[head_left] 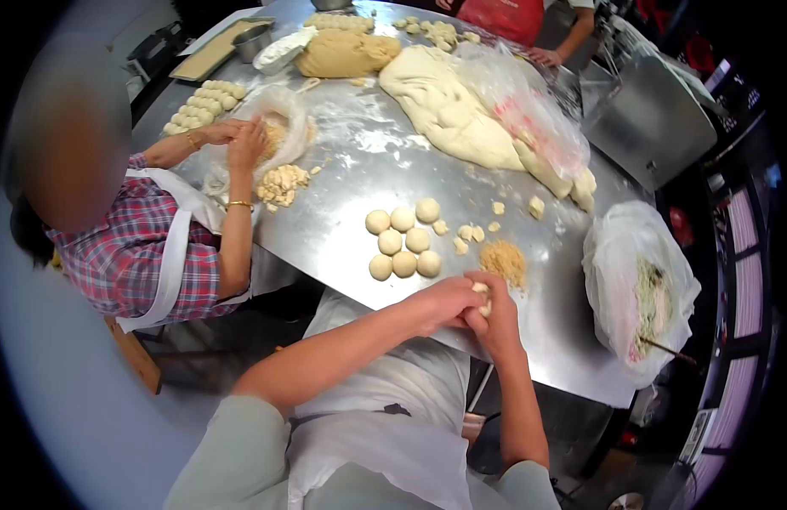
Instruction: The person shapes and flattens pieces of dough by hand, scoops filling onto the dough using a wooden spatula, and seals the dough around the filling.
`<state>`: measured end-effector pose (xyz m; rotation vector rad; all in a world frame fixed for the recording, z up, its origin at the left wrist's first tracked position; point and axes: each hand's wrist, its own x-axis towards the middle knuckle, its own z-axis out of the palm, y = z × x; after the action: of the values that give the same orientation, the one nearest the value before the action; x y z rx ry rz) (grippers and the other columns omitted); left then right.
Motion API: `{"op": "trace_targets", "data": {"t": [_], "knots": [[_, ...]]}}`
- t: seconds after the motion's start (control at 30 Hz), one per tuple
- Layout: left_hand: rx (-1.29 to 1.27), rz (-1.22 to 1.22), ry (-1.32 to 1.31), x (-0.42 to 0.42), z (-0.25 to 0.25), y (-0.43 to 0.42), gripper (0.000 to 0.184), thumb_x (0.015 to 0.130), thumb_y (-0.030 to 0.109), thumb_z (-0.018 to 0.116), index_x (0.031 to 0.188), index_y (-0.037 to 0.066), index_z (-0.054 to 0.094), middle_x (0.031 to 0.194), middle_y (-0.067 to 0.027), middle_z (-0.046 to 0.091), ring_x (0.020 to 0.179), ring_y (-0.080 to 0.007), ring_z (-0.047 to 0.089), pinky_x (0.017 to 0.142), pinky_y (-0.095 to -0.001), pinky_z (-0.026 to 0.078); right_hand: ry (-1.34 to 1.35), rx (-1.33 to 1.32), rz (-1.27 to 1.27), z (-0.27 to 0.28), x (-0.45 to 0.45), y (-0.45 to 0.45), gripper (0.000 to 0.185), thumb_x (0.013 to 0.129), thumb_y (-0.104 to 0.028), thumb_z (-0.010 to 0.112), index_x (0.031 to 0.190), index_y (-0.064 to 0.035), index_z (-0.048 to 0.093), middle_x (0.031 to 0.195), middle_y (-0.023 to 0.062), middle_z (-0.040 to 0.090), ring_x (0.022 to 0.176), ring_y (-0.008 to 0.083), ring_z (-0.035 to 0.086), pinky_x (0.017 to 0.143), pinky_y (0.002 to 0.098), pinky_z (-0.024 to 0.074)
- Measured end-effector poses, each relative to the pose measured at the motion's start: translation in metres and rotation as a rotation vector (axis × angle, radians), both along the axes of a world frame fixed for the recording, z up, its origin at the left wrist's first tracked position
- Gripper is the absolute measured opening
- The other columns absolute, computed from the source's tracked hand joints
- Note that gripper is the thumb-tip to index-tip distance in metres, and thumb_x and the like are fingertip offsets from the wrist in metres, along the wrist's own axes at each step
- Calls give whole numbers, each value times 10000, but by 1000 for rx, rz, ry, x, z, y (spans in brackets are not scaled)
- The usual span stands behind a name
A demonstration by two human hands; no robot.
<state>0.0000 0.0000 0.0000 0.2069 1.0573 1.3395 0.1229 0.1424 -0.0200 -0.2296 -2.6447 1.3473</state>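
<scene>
My left hand and my right hand meet over the table's near edge, fingers closed around one small piece of dough. Most of that piece is hidden by the fingers. Just beyond my left hand, several smooth round dough balls sit in short rows. A pile of crumbly tan filling lies close past my right hand. Small torn dough bits are scattered between the balls and the filling.
A large dough slab lies across the metal table, partly under a plastic bag. At right stands a bag of green-and-pale filling. A co-worker in plaid works at left; another person's hand rests at the far side.
</scene>
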Motion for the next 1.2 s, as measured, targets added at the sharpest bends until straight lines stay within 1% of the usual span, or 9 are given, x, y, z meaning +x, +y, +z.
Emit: {"op": "trace_targets", "data": {"t": [0.07, 0.17, 0.3, 0.33, 0.47, 0.7, 0.83, 1.0, 1.2], "knots": [[190, 39, -394, 8, -5, 7, 449, 1102, 306, 541, 1448, 31, 463, 1448, -154, 561, 1319, -265, 608, 1113, -442, 525, 64, -195, -46, 5, 15, 12, 610, 965, -124, 675, 1495, -44, 384, 1361, 153, 670, 1174, 283, 673, 1130, 409, 438], [54, 141, -406, -9, 2, -40, 396, 1122, 240, 490, 1446, 14, 466, 1446, -159, 563, 1327, -268, 602, 1140, -448, 506, 122, -534, 37, -3, -13, -40, 651, 966, -91, 648, 1535, -12, 343, 1346, 169, 673, 1189, 281, 661, 1133, 417, 432], [103, 261, -402, 1, -32, -36, 413, 1121, 208, 478, 1463, -21, 446, 1461, -179, 553, 1336, -294, 595, 1142, -451, 509, 51, -132, 70, -1, -15, -31, 876, 950, -202, 754, 1620, -14, 223, 1432, 218, 603, 1290, 332, 598, 1138, 437, 429], [141, 295, -440, 1, -36, -36, 407, 1113, 196, 488, 1440, -46, 474, 1428, -186, 585, 1305, -306, 618, 1128, -449, 523, 25, -482, -32, 5, -14, -40, 901, 893, -256, 829, 1586, 1, 315, 1472, 235, 561, 1312, 359, 576, 1128, 450, 436], [162, 353, -312, 3, -51, -29, 364, 1090, 159, 524, 1378, -63, 553, 1331, -168, 655, 1205, -281, 674, 1056, -404, 560, 28, -75, -36, 3, -14, -36, 756, 813, -236, 882, 1441, 6, 536, 1451, 222, 571, 1325, 393, 558, 1125, 454, 439], [34, 364, -174, 12, -31, -25, 285, 1012, 71, 597, 1276, -34, 606, 1191, -107, 675, 1125, -198, 681, 975, -377, 576, 174, 143, 20, -3, -21, -31, 607, 802, -154, 787, 1357, -20, 582, 1433, 203, 597, 1341, 406, 549, 1173, 478, 391], [17, 145, -99, -5, -7, -45, 255, 970, 217, 612, 1143, 29, 624, 1062, -69, 652, 1021, -164, 668, 909, -376, 564, 185, -6, 31, -9, -18, -38, 479, 928, -187, 714, 1364, -26, 601, 1459, 192, 598, 1358, 380, 556, 1214, 442, 356], [-10, 80, 117, -11, 11, -53, 515, 1115, 485, 463, 1319, 27, 581, 1227, -85, 674, 1198, -204, 659, 1061, -396, 519, 212, -96, -112, 0, -31, -63, 338, 1005, -187, 684, 1288, -4, 654, 1389, 168, 652, 1326, 322, 593, 1200, 429, 367], [200, 368, -170, 18, -4, -50, 484, 1161, 398, 359, 1467, 39, 471, 1404, -99, 594, 1276, -205, 615, 1070, -385, 514, 309, -174, -295, 11, -36, -68, 209, 1057, -155, 580, 1055, 2, 717, 1125, 115, 762, 1161, 294, 690, 1200, 502, 343]]}}
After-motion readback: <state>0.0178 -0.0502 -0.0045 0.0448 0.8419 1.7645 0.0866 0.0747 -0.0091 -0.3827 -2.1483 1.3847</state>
